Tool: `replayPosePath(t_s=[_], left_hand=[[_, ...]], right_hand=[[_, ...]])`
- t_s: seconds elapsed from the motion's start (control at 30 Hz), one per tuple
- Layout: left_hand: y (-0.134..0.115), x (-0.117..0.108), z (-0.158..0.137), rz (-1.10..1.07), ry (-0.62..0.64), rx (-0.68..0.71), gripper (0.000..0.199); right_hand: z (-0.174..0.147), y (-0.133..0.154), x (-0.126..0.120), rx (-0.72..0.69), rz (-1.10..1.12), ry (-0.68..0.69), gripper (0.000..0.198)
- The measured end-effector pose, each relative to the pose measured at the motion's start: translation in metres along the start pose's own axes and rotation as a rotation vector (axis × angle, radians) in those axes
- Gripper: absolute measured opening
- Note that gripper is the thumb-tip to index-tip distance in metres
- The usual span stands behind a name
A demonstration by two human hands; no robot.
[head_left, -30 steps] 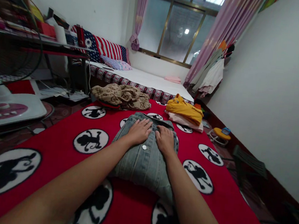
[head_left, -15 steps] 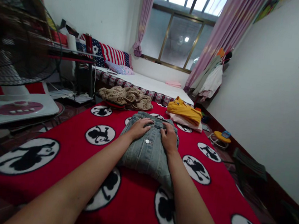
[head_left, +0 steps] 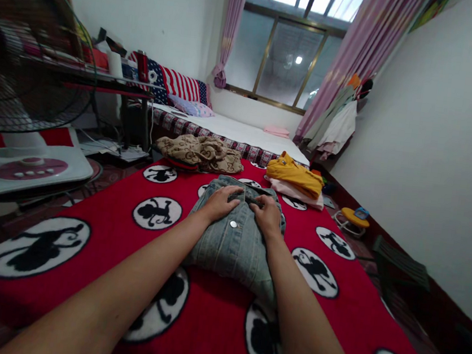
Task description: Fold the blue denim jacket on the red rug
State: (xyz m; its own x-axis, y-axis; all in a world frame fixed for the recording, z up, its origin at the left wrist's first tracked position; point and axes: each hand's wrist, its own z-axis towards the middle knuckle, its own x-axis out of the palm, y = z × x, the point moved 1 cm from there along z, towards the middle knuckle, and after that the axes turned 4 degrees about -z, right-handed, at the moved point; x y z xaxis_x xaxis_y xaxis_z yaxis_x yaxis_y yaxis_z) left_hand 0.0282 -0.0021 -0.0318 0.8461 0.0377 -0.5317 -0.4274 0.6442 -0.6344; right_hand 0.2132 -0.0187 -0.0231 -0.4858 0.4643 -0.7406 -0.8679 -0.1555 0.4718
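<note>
Denim jacket (head_left: pixel 233 239), folded, lies in the middle of the red monkey-print blanket (head_left: pixel 97 229). The left hand (head_left: pixel 221 202) and right hand (head_left: pixel 268 215) press flat on its far end, fingers spread, gripping nothing. Beyond lie a brown patterned garment (head_left: pixel 200 151) and a yellow garment (head_left: pixel 293 175).

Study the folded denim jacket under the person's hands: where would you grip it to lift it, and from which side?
Probably by its two long side edges, coming from left and right. The denim jacket lies as a flat folded bundle on the red blanket; the left hand and right hand press flat near its far end, so sliding fingers under both sides should keep the fold together.
</note>
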Motion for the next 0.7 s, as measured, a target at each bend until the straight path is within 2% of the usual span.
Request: replayPosePath(t_s=[0.07,0.17,0.23,0.3,0.33,0.43,0.5,0.53,0.6,0.7], left_hand=[[-0.002,0.000,0.000,0.041,0.021,-0.018,0.045],[-0.005,0.001,0.000,0.187,0.135,-0.029,0.046],[-0.006,0.002,0.000,0.240,0.203,-0.028,0.047],[-0.005,0.002,0.000,0.191,0.195,-0.048,0.044],[-0.003,0.002,0.001,0.123,0.147,-0.068,0.042],[0.003,-0.001,0.004,-0.182,-0.151,-0.145,0.038],[0.006,-0.003,0.004,-0.345,-0.340,-0.171,0.038],[0.006,-0.003,0.004,-0.381,-0.390,-0.169,0.037],[0.006,-0.003,0.002,-0.364,-0.411,-0.140,0.032],[0.000,-0.006,-0.002,-0.334,-0.405,-0.091,0.025]], right_hand=[[-0.002,-0.003,-0.002,0.002,0.144,-0.153,0.015],[-0.004,-0.007,-0.005,0.015,0.391,-0.394,0.016],[-0.004,-0.007,-0.006,-0.009,0.500,-0.467,0.019],[-0.003,-0.005,-0.002,-0.058,0.546,-0.402,0.023],[-0.002,-0.004,0.000,-0.081,0.538,-0.331,0.027],[-0.001,-0.002,0.009,-0.163,0.408,-0.101,0.037],[-0.001,-0.001,0.012,-0.224,0.306,0.025,0.032],[-0.001,-0.001,0.013,-0.246,0.273,0.074,0.031],[-0.003,-0.001,0.014,-0.260,0.232,0.131,0.033],[-0.005,-0.001,0.012,-0.254,0.213,0.144,0.035]])
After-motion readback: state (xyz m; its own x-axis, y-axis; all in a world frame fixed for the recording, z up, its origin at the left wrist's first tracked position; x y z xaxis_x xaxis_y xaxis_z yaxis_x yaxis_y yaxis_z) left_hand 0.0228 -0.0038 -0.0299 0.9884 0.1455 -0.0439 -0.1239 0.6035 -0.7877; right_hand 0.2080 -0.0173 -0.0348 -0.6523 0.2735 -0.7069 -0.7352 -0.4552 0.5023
